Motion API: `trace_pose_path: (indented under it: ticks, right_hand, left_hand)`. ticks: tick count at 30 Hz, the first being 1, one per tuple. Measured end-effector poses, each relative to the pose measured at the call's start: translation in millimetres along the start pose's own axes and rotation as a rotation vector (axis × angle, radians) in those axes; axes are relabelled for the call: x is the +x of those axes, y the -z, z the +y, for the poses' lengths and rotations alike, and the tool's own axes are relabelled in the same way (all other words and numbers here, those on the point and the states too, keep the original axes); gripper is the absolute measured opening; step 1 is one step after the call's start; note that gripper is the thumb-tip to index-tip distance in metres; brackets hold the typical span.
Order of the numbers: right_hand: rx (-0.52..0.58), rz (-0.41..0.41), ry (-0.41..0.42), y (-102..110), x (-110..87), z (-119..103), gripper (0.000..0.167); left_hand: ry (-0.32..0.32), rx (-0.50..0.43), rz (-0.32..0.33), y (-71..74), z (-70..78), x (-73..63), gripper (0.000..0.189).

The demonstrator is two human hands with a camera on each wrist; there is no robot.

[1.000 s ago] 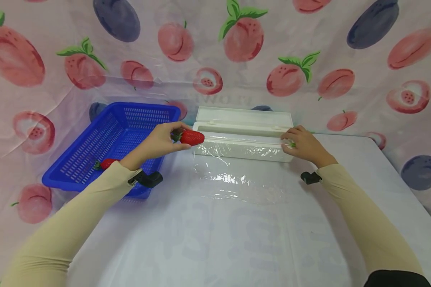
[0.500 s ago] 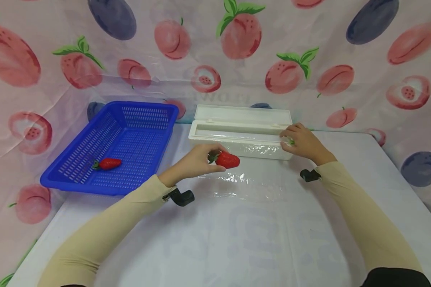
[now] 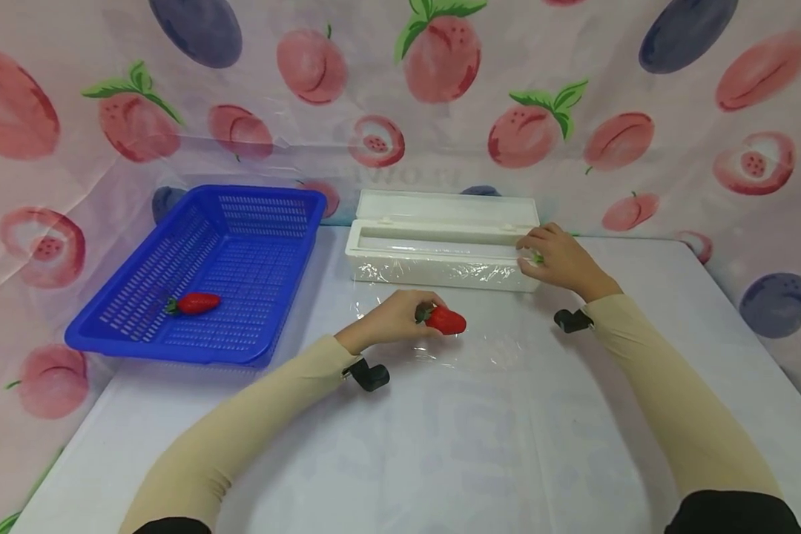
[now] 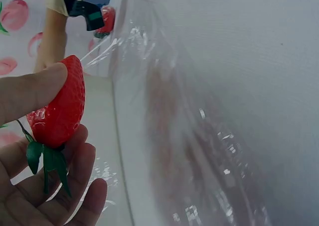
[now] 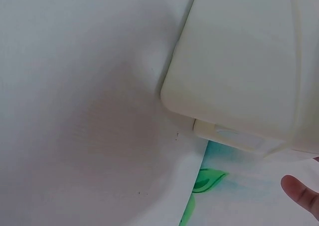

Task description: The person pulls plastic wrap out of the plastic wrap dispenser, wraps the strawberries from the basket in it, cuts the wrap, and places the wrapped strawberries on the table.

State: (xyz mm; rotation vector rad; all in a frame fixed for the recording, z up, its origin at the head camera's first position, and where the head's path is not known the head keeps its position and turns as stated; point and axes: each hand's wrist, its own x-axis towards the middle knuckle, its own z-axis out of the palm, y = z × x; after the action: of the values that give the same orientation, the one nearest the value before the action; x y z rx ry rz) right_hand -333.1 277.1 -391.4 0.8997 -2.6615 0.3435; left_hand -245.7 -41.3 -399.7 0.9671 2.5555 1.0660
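My left hand (image 3: 400,319) pinches a red strawberry (image 3: 446,320) with green leaves between thumb and fingers, held over a sheet of clear plastic wrap (image 3: 494,348). In the left wrist view the strawberry (image 4: 62,106) points up, its leaves hanging below. The wrap comes from a long white wrap dispenser box (image 3: 440,268), its lid raised at the back. At the box's right end my right hand (image 3: 564,259) grips the edge, thumb at the front and fingers over the top. The right wrist view shows the box's end (image 5: 234,56) and one fingertip (image 5: 301,196).
A blue plastic basket (image 3: 260,326) stands at the left with another strawberry (image 3: 196,303) inside. A fruit-printed sheet (image 3: 440,148) hangs behind the white table (image 3: 467,460), close to the box's raised lid.
My left hand has carried the strawberry right and toward me, from the box's left end to over the plastic wrap. The right hand stays on the box; the view has shifted slightly.
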Motion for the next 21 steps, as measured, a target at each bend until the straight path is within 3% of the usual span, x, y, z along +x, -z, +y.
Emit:
trace_pose_path:
  ticks: [11,21]
  right_hand:
    - [0.005,-0.009,0.0,6,2.6,-6,0.023]
    - [-0.002,-0.114,-0.088,11,0.9,-10,0.028]
  left_hand:
    - [0.066,0.014,-0.073,-18.8,-2.4,11.2,0.035]
    - [0.093,0.013,-0.105,-32.7,-6.8,13.0,0.036]
